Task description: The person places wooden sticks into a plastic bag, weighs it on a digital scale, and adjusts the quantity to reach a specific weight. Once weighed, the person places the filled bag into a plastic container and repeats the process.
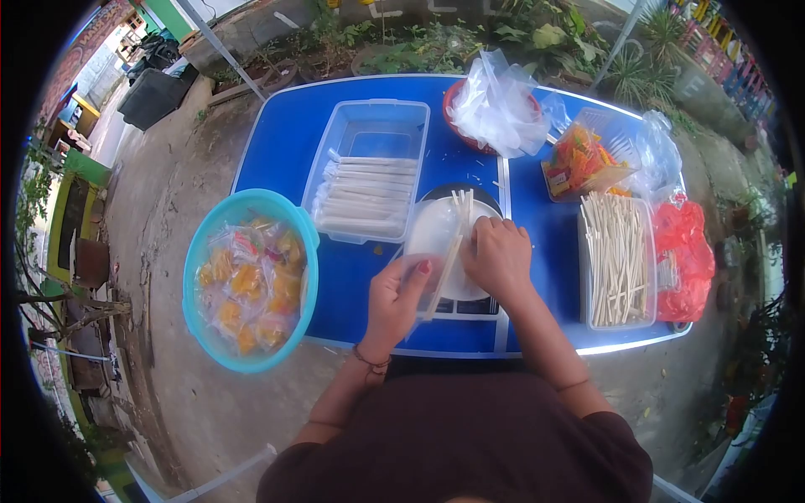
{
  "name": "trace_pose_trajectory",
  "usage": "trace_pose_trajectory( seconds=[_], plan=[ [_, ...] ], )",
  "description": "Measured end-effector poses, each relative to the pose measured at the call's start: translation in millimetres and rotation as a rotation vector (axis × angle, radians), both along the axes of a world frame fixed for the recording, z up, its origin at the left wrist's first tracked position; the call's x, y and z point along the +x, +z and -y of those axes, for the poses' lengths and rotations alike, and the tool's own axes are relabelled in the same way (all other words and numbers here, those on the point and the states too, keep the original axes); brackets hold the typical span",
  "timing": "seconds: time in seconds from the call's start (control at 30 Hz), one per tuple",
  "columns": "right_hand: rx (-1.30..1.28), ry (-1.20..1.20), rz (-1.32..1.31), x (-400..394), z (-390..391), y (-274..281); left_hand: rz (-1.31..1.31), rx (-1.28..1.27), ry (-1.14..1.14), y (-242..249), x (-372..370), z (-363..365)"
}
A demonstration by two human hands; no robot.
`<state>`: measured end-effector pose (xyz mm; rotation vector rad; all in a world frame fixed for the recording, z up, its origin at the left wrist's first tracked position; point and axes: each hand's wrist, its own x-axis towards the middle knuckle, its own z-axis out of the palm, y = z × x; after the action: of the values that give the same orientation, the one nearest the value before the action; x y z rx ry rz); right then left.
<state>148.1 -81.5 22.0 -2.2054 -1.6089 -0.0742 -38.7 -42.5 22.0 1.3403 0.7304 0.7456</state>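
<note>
My left hand [401, 295] is closed on a clear plastic bag [423, 281] with pale sticks [446, 272] in and beside it. The fingers of my right hand [498, 256] are bent together at the right side of the sticks; what they hold, if anything, is hidden. Under the sticks, a white round plate [438, 225] rests on a dark scale. A clear tray [369, 107] behind my left hand holds several wrapped bundles of sticks [367, 193]. Many loose sticks [616, 260] lie in a clear box at the right.
A turquoise basin [194, 314] with bagged orange food stands left on the blue table [537, 323]. At the back are a red bowl [457, 130] of plastic bags and a container of colourful packets [579, 163]. A red bag [683, 260] lies far right.
</note>
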Motion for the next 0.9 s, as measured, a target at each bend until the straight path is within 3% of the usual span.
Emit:
trace_pose_trajectory(
  seconds=[0.27,0.47,0.7,0.9],
  plan=[
    [0.001,-0.044,-0.251,6.9,2.9,3.4,0.171,-0.308,0.023,-8.4,3.2,-1.9],
    [0.052,-0.021,-0.445,9.0,8.2,11.4,0.343,-0.545,-0.105,-3.3,12.1,-4.5],
    [0.000,0.060,-0.628,3.8,16.8,28.0,0.381,-0.573,-0.151,-7.1,26.4,-5.1],
    [0.077,0.091,-0.456,0.4,23.3,33.5,0.258,-0.423,-0.223,-6.6,27.2,-0.3]
  ],
)
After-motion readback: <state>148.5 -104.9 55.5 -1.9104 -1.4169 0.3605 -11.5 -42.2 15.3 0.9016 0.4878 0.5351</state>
